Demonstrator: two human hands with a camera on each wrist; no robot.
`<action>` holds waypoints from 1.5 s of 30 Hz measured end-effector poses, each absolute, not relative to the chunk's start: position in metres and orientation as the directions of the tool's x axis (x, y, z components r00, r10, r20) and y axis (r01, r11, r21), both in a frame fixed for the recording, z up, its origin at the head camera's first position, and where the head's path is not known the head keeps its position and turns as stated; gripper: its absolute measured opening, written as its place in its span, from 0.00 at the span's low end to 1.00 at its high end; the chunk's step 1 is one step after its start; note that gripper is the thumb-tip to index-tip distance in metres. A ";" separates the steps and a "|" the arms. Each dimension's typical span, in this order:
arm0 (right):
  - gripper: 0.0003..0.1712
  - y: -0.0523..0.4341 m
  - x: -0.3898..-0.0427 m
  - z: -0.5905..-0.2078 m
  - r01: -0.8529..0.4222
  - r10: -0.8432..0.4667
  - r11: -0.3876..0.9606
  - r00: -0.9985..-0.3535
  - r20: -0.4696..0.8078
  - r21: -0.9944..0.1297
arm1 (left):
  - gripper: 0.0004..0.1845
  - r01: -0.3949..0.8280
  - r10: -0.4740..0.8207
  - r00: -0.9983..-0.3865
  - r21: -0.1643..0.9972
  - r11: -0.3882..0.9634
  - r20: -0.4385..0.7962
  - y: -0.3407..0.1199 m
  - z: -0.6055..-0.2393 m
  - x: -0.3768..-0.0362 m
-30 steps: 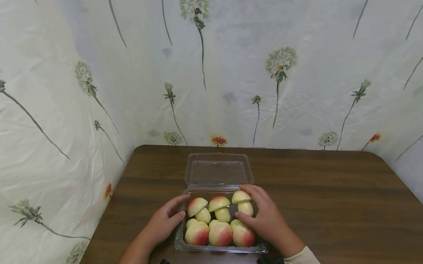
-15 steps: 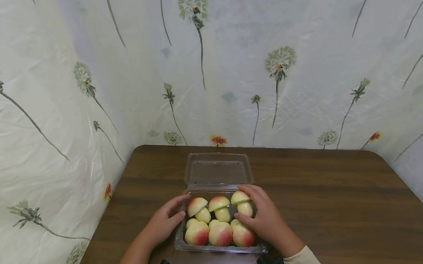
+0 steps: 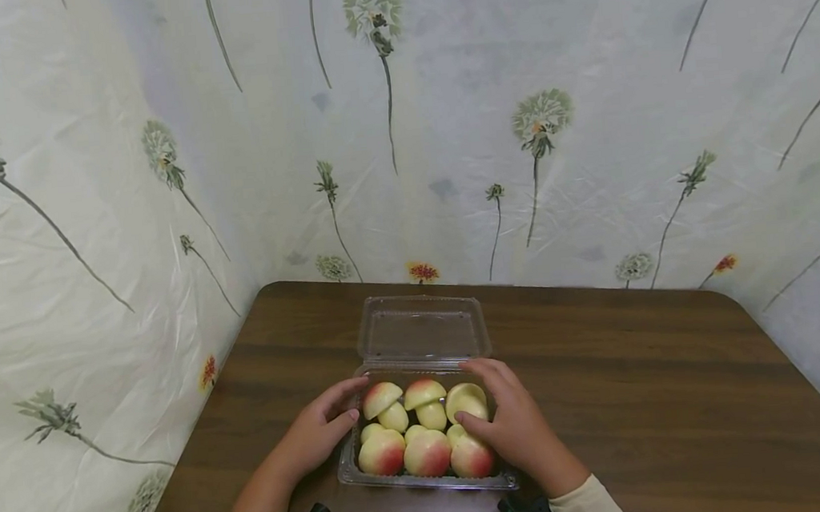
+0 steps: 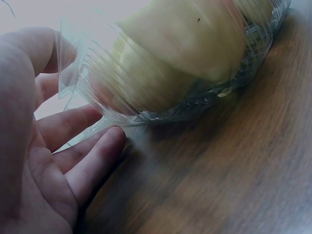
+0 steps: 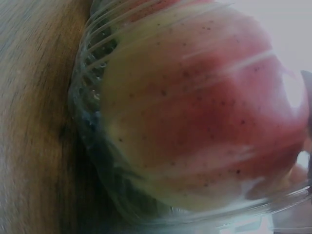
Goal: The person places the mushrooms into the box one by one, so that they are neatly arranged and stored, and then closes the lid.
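Note:
A clear plastic clamshell box (image 3: 428,486) holds several yellow-and-red mushroom-shaped pieces, packed in two rows. Its left rim lies between the thumb and fingers of my left hand (image 3: 311,432); in the left wrist view, the fingertips (image 4: 114,136) meet the ribbed wall from outside. At the back right, one mushroom-shaped piece (image 3: 466,400) shows a round, pale face with no stem visible. My right hand (image 3: 520,420) grips this piece, thumb on its near side and index finger reaching to the far rim; its other fingers are mostly hidden. A speckled red piece (image 5: 195,107) fills the right wrist view.
The transparent lid (image 3: 423,327) is folded back behind the box. Both stand on a dark brown wooden table (image 3: 607,369) with rounded far corners. A white sheet (image 3: 443,125) printed with dandelions hangs along its back and left.
The back-right piece has turned in my right hand: its cap and stem showed before, now only a round face. The right index finger has shifted slightly. The left hand keeps its place.

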State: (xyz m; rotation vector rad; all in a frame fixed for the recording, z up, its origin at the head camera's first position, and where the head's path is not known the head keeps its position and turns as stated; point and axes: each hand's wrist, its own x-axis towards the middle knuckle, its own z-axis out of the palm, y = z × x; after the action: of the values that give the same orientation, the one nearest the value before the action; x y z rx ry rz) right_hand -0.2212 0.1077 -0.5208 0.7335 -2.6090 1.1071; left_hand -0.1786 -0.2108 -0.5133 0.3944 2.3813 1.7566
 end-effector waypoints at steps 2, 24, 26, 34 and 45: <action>0.40 0.108 -0.221 -0.521 -0.524 -0.361 0.591 -0.852 0.380 -0.613 | 0.23 0.121 0.301 -0.953 0.954 0.276 0.034 -0.210 -0.513 -0.179; 0.57 0.118 -0.225 -0.533 0.014 -0.252 0.095 -0.967 -0.038 -0.995 | 0.24 0.093 0.308 -0.951 0.948 0.306 -0.006 -0.209 -0.509 -0.177; 0.58 0.118 -0.225 -0.535 0.043 -0.268 0.054 -0.962 -0.056 -0.998 | 0.24 0.092 0.311 -0.950 0.948 0.304 -0.008 -0.209 -0.510 -0.177; 0.57 0.118 -0.228 -0.541 0.061 -0.327 0.025 -0.943 -0.066 -0.998 | 0.24 0.092 0.290 -0.957 0.955 0.280 0.007 -0.213 -0.532 -0.182; 0.62 0.119 -0.229 -0.545 0.062 -0.387 -0.013 -0.921 -0.052 -0.998 | 0.23 0.078 0.258 -0.966 0.948 0.309 -0.005 -0.215 -0.541 -0.186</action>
State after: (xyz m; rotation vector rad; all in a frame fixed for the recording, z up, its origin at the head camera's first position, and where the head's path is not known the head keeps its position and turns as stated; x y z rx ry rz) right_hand -0.2293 0.1190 -0.5447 0.4162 -2.3991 2.4623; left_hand -0.1858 -0.2147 -0.5406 0.3125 2.4111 1.7323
